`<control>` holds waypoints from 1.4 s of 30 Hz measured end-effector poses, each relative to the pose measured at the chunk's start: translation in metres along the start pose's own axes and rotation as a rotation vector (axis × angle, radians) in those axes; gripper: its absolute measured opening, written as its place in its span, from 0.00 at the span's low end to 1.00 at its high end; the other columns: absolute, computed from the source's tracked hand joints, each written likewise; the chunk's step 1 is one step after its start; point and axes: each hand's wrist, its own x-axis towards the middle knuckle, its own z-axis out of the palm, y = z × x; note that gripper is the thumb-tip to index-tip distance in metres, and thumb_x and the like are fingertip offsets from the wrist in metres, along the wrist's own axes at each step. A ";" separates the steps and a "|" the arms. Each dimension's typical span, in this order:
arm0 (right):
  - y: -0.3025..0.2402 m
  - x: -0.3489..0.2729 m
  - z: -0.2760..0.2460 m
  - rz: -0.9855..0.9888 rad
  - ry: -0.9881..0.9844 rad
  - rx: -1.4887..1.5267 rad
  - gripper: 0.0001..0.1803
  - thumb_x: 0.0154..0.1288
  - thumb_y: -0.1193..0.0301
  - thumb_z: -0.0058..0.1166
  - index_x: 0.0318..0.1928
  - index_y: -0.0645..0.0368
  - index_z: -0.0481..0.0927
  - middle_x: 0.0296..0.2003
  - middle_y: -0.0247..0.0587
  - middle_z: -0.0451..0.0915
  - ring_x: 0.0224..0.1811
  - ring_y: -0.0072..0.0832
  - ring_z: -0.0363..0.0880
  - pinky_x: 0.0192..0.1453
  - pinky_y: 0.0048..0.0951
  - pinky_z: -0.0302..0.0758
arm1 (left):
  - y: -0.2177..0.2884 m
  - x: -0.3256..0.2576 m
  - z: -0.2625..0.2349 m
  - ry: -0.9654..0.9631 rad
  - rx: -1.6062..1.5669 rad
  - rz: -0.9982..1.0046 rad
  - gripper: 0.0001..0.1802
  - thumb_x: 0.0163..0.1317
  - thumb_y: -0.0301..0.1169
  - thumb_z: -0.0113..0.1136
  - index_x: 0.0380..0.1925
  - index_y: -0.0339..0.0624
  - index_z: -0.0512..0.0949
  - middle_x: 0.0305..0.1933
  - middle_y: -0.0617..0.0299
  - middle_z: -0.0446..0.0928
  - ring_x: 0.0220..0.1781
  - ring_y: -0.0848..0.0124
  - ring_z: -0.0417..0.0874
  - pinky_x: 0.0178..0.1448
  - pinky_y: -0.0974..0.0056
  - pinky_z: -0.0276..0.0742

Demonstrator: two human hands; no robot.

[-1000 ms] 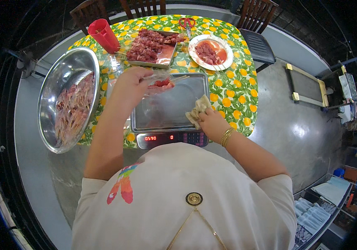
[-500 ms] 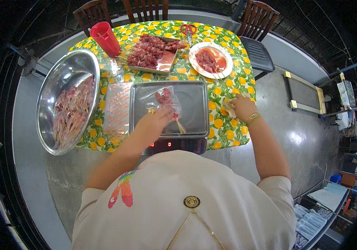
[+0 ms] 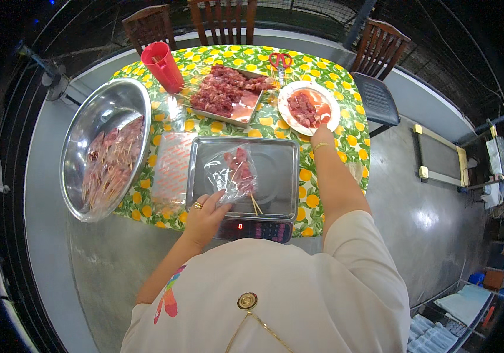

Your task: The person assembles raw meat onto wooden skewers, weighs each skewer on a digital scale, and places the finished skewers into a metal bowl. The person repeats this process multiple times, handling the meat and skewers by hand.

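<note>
- A clear, crinkled plastic bag of meat skewers [image 3: 235, 172] lies on the flat, square steel pan of a weighing scale [image 3: 275, 170]; pale wooden stick ends poke out of the bag toward the person.
- The left hand [image 3: 205, 216] rests at the near edge of the pan, fingers loosely curled and apart, its fingertips at the bag's near corner; a ring shows on one finger. Whether it pinches the plastic cannot be told.
- The right hand [image 3: 321, 136] reaches past the pan's far right corner to the rim of a round white plate of raw meat [image 3: 309, 107], well apart from the bag; its fingers are hidden, so their state cannot be told. A thin bracelet circles the wrist.
- A glossy tablecloth with a yellow fruit print [image 3: 346, 126] covers the table.
- A large, shiny round metal bowl of skewers [image 3: 108, 154] sits to the left.
- A rectangular tray of red meat chunks [image 3: 225, 94] and a red plastic cup [image 3: 162, 66] stand at the far side.
</note>
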 end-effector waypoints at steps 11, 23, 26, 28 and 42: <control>0.021 0.039 0.002 0.370 -0.426 0.620 0.10 0.61 0.75 0.66 0.28 0.59 0.76 0.21 0.36 0.77 0.22 0.25 0.77 0.26 0.29 0.80 | 0.004 0.005 -0.002 -0.002 -0.106 -0.098 0.18 0.54 0.22 0.64 0.46 0.48 0.84 0.57 0.51 0.78 0.50 0.50 0.81 0.47 0.52 0.82; 0.012 0.020 -0.041 0.478 -0.311 1.217 0.11 0.60 0.78 0.67 0.27 0.55 0.76 0.19 0.30 0.72 0.18 0.22 0.69 0.20 0.25 0.72 | 0.003 0.028 -0.006 -0.093 -0.058 -0.014 0.17 0.57 0.22 0.59 0.48 0.39 0.82 0.59 0.53 0.78 0.48 0.51 0.83 0.48 0.54 0.82; 0.018 0.004 -0.032 0.505 -0.297 1.208 0.12 0.60 0.75 0.69 0.26 0.55 0.76 0.19 0.32 0.73 0.17 0.22 0.67 0.20 0.25 0.70 | 0.003 0.036 -0.006 -0.099 -0.080 -0.013 0.18 0.58 0.22 0.58 0.49 0.39 0.81 0.59 0.53 0.79 0.50 0.50 0.83 0.50 0.53 0.82; 0.017 -0.010 -0.035 0.499 -0.290 1.247 0.11 0.60 0.74 0.70 0.27 0.55 0.77 0.19 0.31 0.73 0.17 0.21 0.66 0.21 0.25 0.68 | 0.000 0.045 -0.004 -0.075 -0.131 0.011 0.19 0.58 0.22 0.57 0.51 0.38 0.81 0.59 0.52 0.79 0.51 0.49 0.83 0.52 0.52 0.81; 0.029 -0.299 -0.195 0.171 -0.615 1.517 0.02 0.68 0.75 0.58 0.38 0.61 0.81 0.25 0.30 0.75 0.21 0.17 0.66 0.25 0.22 0.67 | 0.001 0.171 -0.032 -0.369 -0.348 -0.038 0.26 0.52 0.15 0.57 0.54 0.34 0.81 0.57 0.44 0.79 0.61 0.48 0.79 0.68 0.55 0.74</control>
